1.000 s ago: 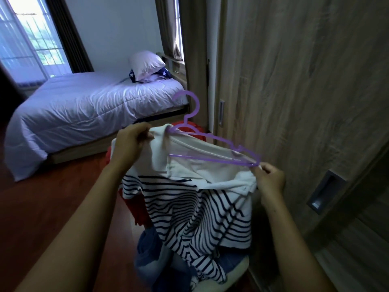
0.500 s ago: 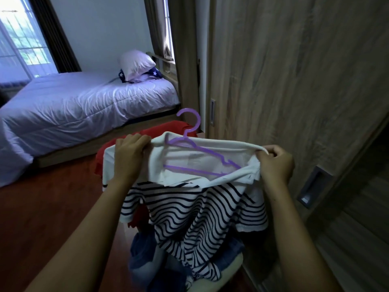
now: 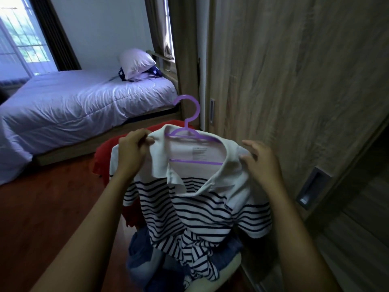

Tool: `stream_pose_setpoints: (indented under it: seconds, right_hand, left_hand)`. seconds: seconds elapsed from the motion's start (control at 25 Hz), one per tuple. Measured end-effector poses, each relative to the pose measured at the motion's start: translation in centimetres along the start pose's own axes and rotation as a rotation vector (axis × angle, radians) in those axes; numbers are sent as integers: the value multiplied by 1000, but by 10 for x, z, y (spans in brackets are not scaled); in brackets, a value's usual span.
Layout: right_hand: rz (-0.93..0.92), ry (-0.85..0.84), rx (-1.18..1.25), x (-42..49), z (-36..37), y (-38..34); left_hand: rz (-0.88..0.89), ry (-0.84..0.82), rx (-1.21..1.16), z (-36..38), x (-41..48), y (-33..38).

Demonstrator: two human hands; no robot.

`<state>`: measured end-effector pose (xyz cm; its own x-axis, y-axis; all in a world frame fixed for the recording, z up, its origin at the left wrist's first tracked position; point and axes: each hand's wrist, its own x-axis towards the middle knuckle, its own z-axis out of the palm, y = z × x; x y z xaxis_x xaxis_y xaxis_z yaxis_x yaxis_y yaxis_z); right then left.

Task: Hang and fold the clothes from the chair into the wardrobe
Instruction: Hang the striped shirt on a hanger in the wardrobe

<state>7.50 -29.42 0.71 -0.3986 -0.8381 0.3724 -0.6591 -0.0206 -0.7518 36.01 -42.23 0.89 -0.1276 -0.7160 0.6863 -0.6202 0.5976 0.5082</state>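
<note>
Shirt [image 3: 202, 209]: white polo w/ thin dark navy stripes from chest down, plain white collar & shoulders, short sleeves. It's on a purple plastic hanger [image 3: 186, 125], held up in front of the person, above the chair [image 3: 227, 268] and just beside the wardrobe door [image 3: 294, 81]. Hook points up and curls to the left. Collar is open, left flap folded down. The shirt's bottom end is bunched and rests on the pile of blue clothes [image 3: 143, 256] on the seat.

L hand [image 3: 132, 147]: fingers curled tight, pinching the shirt's shoulder next to the collar. R hand [image 3: 260, 163]: at the other shoulder, thumb on the cloth, fingers loosely spread. Can't tell if it really grips.

Hidden / unclear: both hanger ends are inside the shirt, only hook, neck and part of the lower bar show. Chair is mostly buried, just a pale seat edge shows. A red garment [image 3: 105, 157] sits behind the shirt, partly covered, prob. over the chair back. Blue pile is too dim to say what pieces it is. The gap in the wardrobe at far right is dark, inside not visible.

Writing: neck label [image 3: 199, 153] has grey print, too small to read. No brand legible.
</note>
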Motion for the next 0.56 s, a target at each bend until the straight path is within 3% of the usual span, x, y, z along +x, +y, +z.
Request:
stream_pose_setpoints:
  seconds: [0.32,0.56]
  right_hand:
    - [-169,193,-76,-16,15,18]
    - [-5,117,26,-17,13,11]
  left_hand:
    - [-7,-12,-6,5,-6,3]
    - [114,-79,58,4,-7,-2]
